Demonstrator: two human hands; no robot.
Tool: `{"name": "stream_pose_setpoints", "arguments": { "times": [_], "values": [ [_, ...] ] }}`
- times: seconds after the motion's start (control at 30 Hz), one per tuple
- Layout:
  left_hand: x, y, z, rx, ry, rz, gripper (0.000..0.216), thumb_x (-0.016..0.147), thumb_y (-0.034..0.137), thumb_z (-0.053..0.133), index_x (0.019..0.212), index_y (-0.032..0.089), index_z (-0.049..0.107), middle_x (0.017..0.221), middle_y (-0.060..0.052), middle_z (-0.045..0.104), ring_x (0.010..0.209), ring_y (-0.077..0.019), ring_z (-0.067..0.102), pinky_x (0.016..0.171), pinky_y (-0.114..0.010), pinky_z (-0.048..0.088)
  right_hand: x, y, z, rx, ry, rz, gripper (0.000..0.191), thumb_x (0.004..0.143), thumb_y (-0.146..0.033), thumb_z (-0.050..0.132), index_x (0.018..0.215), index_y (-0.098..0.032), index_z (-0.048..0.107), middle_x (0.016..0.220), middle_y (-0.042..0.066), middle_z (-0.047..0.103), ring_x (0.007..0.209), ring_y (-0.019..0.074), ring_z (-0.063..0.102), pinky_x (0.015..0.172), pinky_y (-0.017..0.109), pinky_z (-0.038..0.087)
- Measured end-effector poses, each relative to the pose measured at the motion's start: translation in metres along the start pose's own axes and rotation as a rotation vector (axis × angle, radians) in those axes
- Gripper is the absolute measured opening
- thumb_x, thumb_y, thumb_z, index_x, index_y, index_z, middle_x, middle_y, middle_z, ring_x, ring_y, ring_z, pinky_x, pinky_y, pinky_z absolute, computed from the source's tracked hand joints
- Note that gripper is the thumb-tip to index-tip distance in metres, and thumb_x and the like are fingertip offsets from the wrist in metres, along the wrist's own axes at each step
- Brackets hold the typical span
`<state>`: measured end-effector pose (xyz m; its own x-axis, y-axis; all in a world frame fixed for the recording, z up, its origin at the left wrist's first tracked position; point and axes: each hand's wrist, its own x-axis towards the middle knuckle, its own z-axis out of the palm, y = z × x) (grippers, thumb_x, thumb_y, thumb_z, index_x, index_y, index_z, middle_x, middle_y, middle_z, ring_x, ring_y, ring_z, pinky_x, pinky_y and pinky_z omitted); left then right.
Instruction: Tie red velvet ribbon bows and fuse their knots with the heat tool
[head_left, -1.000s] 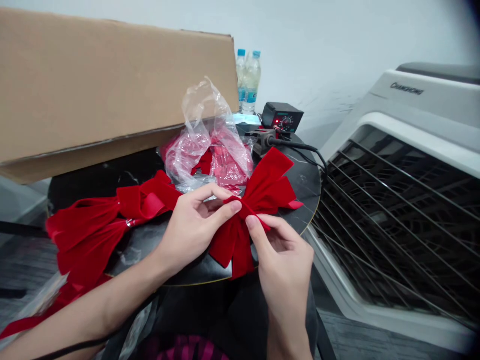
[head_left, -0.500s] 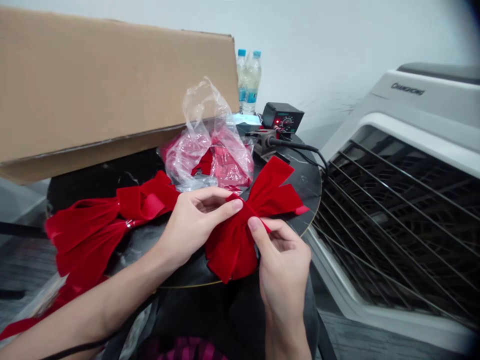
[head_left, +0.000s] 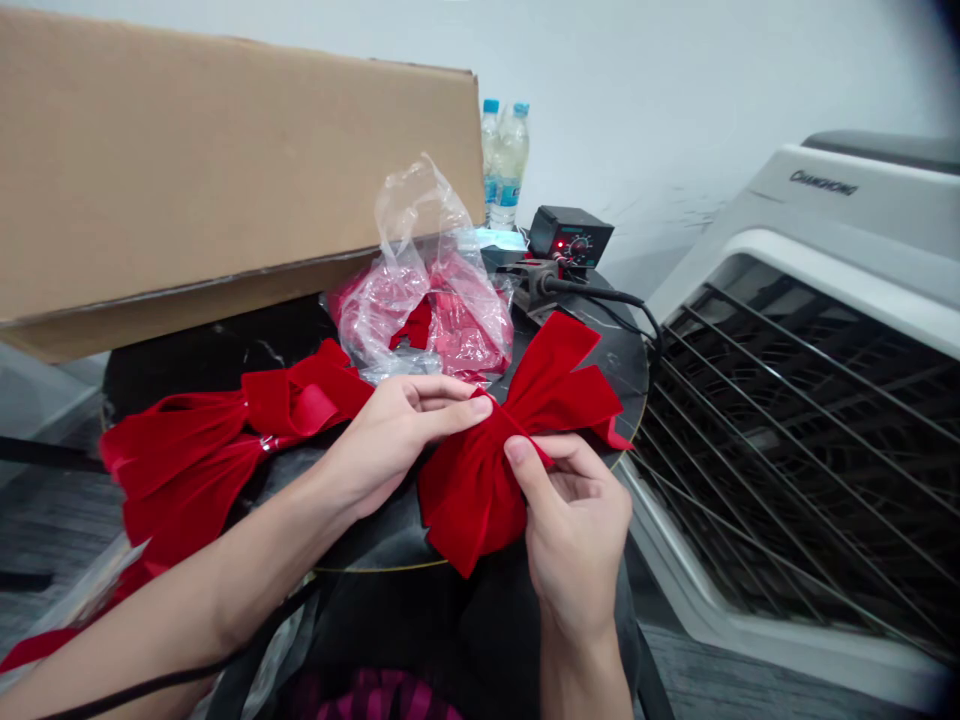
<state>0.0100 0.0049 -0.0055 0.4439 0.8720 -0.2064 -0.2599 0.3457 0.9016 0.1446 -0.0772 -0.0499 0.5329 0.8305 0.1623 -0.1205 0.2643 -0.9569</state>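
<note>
A red velvet bow (head_left: 517,430) lies over the near edge of a round black table (head_left: 622,360). My left hand (head_left: 397,430) pinches the bow's gathered middle from the left. My right hand (head_left: 574,515) pinches the same middle from the right, thumb on top. Both hands are closed on the fabric. Left of my left hand a second red velvet bow (head_left: 217,450), cinched with a wire, rests on the table.
A clear plastic bag of red pieces (head_left: 427,300) sits behind the bows. A large cardboard box (head_left: 225,170) overhangs the table's left. A black soldering station (head_left: 570,238) with its cable and two water bottles (head_left: 506,160) stand at the back. A white air cooler (head_left: 810,400) fills the right.
The bow's lower loops have been drawn up and bunched fuller, and it has turned slightly. Both hands have kept their pinch at the middle and drifted a little right.
</note>
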Motion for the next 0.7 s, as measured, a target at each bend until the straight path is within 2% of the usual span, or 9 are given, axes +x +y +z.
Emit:
{"name": "stream_pose_setpoints", "arguments": {
  "times": [0.17, 0.33, 0.43, 0.6, 0.7],
  "values": [
    [0.001, 0.005, -0.006, -0.087, -0.162, -0.125, 0.029, 0.074, 0.019, 0.091, 0.087, 0.023, 0.065, 0.063, 0.007, 0.061, 0.053, -0.0042, 0.051, 0.053, -0.014, 0.035, 0.007, -0.009, -0.009, -0.137, -0.112, -0.134, 0.01, 0.085, -0.026, 0.082, 0.085, -0.021, 0.074, 0.075, 0.0, 0.074, 0.066, 0.0138, 0.071, 0.059, 0.023, 0.058],
    [0.0, 0.003, -0.008, -0.107, -0.223, -0.169, 0.033, 0.066, 0.02, 0.096, 0.075, 0.018, 0.065, 0.068, 0.004, 0.062, 0.061, -0.0059, 0.056, 0.058, -0.015, 0.039, 0.015, -0.015, -0.017, -0.163, -0.2, -0.207, 0.011, 0.084, -0.024, 0.083, 0.083, -0.023, 0.072, 0.074, -0.002, 0.073, 0.065, 0.013, 0.07, 0.058, 0.021, 0.056],
    [0.002, 0.0, -0.007, -0.048, -0.215, -0.092, 0.025, 0.063, 0.02, 0.097, 0.074, 0.017, 0.075, 0.069, 0.003, 0.065, 0.064, -0.0077, 0.057, 0.06, -0.018, 0.042, 0.019, -0.019, -0.02, -0.2, -0.221, -0.233, 0.01, 0.085, -0.024, 0.083, 0.084, -0.024, 0.073, 0.075, -0.002, 0.073, 0.065, 0.0129, 0.07, 0.059, 0.022, 0.055],
    [-0.001, -0.003, -0.008, 0.137, -0.181, 0.111, 0.005, 0.079, 0.021, 0.087, 0.082, 0.019, 0.083, 0.077, 0.001, 0.074, 0.073, -0.0098, 0.062, 0.073, -0.02, 0.048, 0.024, -0.029, -0.026, -0.398, -0.249, -0.281, 0.007, 0.087, -0.025, 0.081, 0.09, -0.024, 0.075, 0.082, 0.0, 0.075, 0.071, 0.0151, 0.07, 0.064, 0.025, 0.056],
    [-0.006, -0.001, -0.006, 0.206, -0.152, 0.078, 0.019, 0.072, 0.016, 0.091, 0.089, 0.02, 0.084, 0.087, -0.001, 0.079, 0.082, -0.0136, 0.069, 0.078, -0.022, 0.052, 0.028, -0.034, -0.027, -0.452, -0.302, -0.29, 0.007, 0.09, -0.028, 0.078, 0.09, -0.023, 0.074, 0.084, 0.001, 0.075, 0.073, 0.0162, 0.07, 0.065, 0.026, 0.056]
  ]
}}
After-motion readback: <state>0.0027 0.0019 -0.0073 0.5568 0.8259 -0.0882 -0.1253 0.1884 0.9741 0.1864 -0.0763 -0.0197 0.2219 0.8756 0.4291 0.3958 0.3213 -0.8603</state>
